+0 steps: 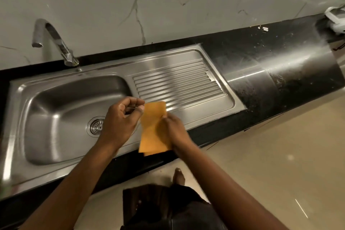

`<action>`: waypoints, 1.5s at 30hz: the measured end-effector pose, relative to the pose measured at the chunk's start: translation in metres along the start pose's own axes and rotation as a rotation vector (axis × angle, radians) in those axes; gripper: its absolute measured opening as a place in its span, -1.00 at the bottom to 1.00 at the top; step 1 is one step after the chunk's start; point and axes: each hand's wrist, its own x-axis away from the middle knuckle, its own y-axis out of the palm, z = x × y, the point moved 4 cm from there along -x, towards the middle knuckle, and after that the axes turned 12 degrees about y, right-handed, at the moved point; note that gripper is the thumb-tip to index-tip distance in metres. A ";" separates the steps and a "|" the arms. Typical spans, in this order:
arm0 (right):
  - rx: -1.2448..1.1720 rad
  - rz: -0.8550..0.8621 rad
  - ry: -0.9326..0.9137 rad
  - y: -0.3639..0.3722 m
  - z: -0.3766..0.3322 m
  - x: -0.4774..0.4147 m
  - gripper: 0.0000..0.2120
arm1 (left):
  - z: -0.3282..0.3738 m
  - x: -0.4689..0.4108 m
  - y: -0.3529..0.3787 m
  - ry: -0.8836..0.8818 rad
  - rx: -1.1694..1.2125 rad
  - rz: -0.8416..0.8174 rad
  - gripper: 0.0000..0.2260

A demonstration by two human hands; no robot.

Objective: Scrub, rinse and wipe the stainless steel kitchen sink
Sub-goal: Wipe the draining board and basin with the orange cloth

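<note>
Both hands are working over the front rim of the sink [16, 136], right where the basin meets the ribbed drainboard [177, 80]. The orange cloth [151, 117] is hanging upright between them, folded into a long strip, clear of the steel and lifted above the rim. The right hand [173, 132] is gripping it from the right side, thumb pressing on the cloth's face and fingers wrapping behind. The left hand [119, 121] is sitting just to the cloth's left, fingers curling in, thumb and fingertips pinching at the upper left corner. So the cloth is lying between the two hands, its top edge rising over the drainboard grooves and its bottom edge dangling past the dark front of the worktop [289, 73]. Behind the left hand the drain strainer [96, 127] is showing in the basin floor. The tap [54, 39] is standing at the back left, its spout arching out over the basin's far end. A bare foot [179, 175] is resting on the tiled floor [280, 155] below.
</note>
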 end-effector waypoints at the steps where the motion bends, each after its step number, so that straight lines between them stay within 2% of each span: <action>1: 0.000 0.024 -0.004 -0.030 -0.010 -0.010 -0.76 | -0.001 -0.002 0.002 -0.011 0.003 0.004 -0.87; 4: 0.036 0.114 -0.017 -0.116 -0.033 -0.045 -0.78 | -0.008 -0.005 0.011 -0.052 0.028 0.017 -0.86; 7: 0.115 0.244 0.020 -0.198 -0.049 -0.072 -0.65 | -0.016 -0.009 0.020 -0.098 0.039 0.029 -0.86; 10: 0.222 0.304 0.090 -0.255 -0.043 -0.094 -0.57 | -0.023 -0.014 0.031 -0.143 0.026 0.003 -0.87; 13: 0.542 0.521 0.059 -0.289 -0.029 -0.110 -0.54 | -0.031 -0.017 0.042 -0.167 0.031 -0.019 -0.88; 15: 0.794 0.685 -0.032 -0.293 -0.031 -0.108 -0.34 | -0.034 -0.018 0.047 -0.174 0.033 -0.033 -0.89; 16: 0.931 0.688 -0.095 -0.292 -0.032 -0.109 -0.27 | -0.036 -0.018 0.050 -0.179 0.034 -0.042 -0.89; 17: 1.087 0.623 -0.136 -0.289 -0.031 -0.112 -0.23 | -0.038 -0.018 0.053 -0.186 0.036 -0.049 -0.88; 19: 1.357 0.412 -0.116 -0.281 -0.010 -0.122 -0.14 | -0.040 -0.018 0.056 -0.204 0.041 -0.066 -0.88; 21: 1.431 0.362 -0.067 -0.277 0.013 -0.127 -0.07 | -0.041 -0.019 0.057 -0.210 0.041 -0.080 -0.87; 25: 1.302 0.472 -0.029 -0.240 0.026 -0.127 -0.02 | -0.046 -0.022 0.052 -0.207 0.033 -0.082 -0.87; 28: 1.299 0.482 -0.037 -0.187 0.027 -0.118 -0.10 | -0.049 -0.025 0.049 -0.207 0.023 -0.089 -0.88; 32: 1.268 0.355 -0.120 -0.096 0.033 -0.097 -0.24 | -0.048 -0.028 0.043 -0.183 0.009 -0.090 -0.89; 38: 1.224 0.106 -0.293 0.038 0.060 -0.071 -0.32 | -0.040 -0.032 0.035 -0.147 0.005 -0.063 -0.89; 41: 0.912 -0.011 -0.243 0.053 0.045 -0.056 -0.38 | -0.038 -0.033 0.031 -0.145 -0.011 -0.058 -0.85; 45: 0.148 -0.255 0.154 0.037 0.027 -0.036 -0.52 | -0.034 -0.039 0.028 -0.129 -0.027 -0.023 -0.86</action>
